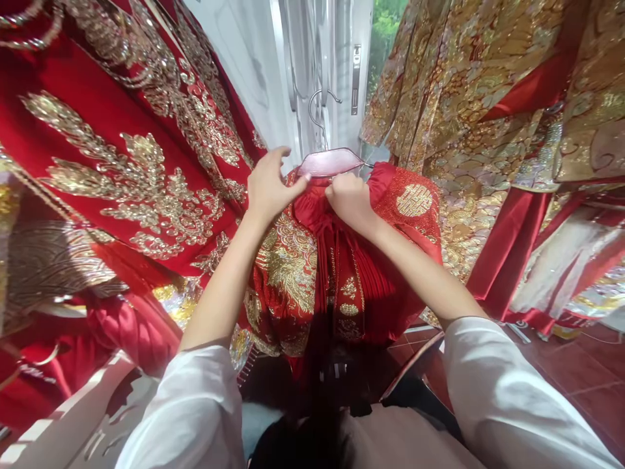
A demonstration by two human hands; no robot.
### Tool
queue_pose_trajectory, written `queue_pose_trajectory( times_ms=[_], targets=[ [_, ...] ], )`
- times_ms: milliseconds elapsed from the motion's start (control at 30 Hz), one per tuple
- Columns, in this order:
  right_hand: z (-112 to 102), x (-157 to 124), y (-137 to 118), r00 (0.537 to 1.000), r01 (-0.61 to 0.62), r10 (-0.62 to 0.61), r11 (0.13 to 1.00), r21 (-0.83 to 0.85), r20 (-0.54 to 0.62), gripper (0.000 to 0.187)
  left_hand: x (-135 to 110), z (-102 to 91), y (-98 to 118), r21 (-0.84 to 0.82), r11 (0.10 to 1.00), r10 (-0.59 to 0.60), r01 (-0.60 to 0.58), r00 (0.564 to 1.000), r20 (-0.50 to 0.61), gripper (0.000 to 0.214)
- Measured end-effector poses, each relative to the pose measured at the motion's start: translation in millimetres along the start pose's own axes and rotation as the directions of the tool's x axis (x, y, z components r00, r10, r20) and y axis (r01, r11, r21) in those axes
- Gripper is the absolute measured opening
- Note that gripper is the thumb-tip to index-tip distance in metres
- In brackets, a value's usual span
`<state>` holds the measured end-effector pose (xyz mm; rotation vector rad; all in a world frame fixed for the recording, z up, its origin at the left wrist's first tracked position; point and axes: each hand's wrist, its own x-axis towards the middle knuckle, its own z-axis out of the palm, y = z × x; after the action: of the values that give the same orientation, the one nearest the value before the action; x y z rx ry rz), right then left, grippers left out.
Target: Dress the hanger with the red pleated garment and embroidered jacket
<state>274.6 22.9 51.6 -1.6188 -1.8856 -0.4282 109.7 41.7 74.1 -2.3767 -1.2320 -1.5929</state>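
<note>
Hanging on the left, filling that side: a red robe (122,163) thick with gold embroidery. On the right, well apart from it, a gold brocade robe (488,98) with red trim, draped over further red and pale cloth. Between them, at centre, a smaller red garment (312,273) with gold patterns and a round gold emblem, suspended from a pink hanger (329,163) with a metal hook, in front of a white door. Left hand (268,185) at the garment's top left, thumb and fingers pinched together on the red fabric just below the hanger's end. Right hand (349,198) closed into a fist, clamped on gathered fabric directly under the hanger. Both forearms bare, white sleeves pushed back.
</note>
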Motion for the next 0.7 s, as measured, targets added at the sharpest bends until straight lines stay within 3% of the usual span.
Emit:
queue_pose_trajectory(
  times_ms=[100, 167, 367, 467, 567, 633, 667, 700],
  targets=[
    [-4.3, 1.4, 3.4, 1.000, -0.008, 0.008, 1.000, 0.007, 0.020, 0.036, 6.4, 4.5, 19.6, 0.061, 0.987, 0.137, -0.147, 0.979, 0.149, 0.065],
    [-5.0, 3.6, 3.8, 0.999, -0.023, 0.023, 1.000, 0.005, 0.041, 0.034, 13.4, 12.7, 28.9, 0.099, 0.978, 0.163, -0.186, 0.965, 0.204, 0.070],
    [-6.8, -1.9, 1.2, 0.998, -0.018, 0.020, 0.999, -0.028, 0.064, 0.034, 23.3, 39.8, 29.3, 0.157, 0.980, 0.090, -0.124, 0.974, 0.210, 0.062],
    [-31.9, -3.7, 7.4, 0.996, -0.043, 0.045, 0.999, -0.029, 0.071, 0.035, 24.4, 46.0, 23.9, 0.206, 0.976, 0.038, -0.072, 0.985, 0.166, 0.050],
    [-69.3, 10.7, 28.8, 0.989, -0.124, 0.119, 0.991, -0.056, -0.086, 0.036, 26.7, 49.4, 19.6, 0.257, 0.965, 0.013, -0.045, 0.992, 0.127, 0.046],
    [-85.5, 31.6, 47.9, 0.984, -0.104, 0.093, 0.993, -0.063, -0.155, 0.030, 28.2, 50.9, 17.2, 0.252, 0.967, 0.017, -0.047, 0.993, 0.117, 0.047],
    [-88.3, 44.2, 56.3, 0.996, -0.061, 0.059, 0.997, -0.036, -0.063, 0.026, 28.8, 51.3, 16.4, 0.243, 0.969, 0.018, -0.046, 0.993, 0.116, 0.047],
    [-87.5, 57.1, 62.9, 0.993, -0.011, 0.008, 1.000, 0.029, 0.122, 0.023, 29.2, 51.4, 15.9, 0.235, 0.971, 0.014, -0.042, 0.993, 0.121, 0.046]
  ],
)
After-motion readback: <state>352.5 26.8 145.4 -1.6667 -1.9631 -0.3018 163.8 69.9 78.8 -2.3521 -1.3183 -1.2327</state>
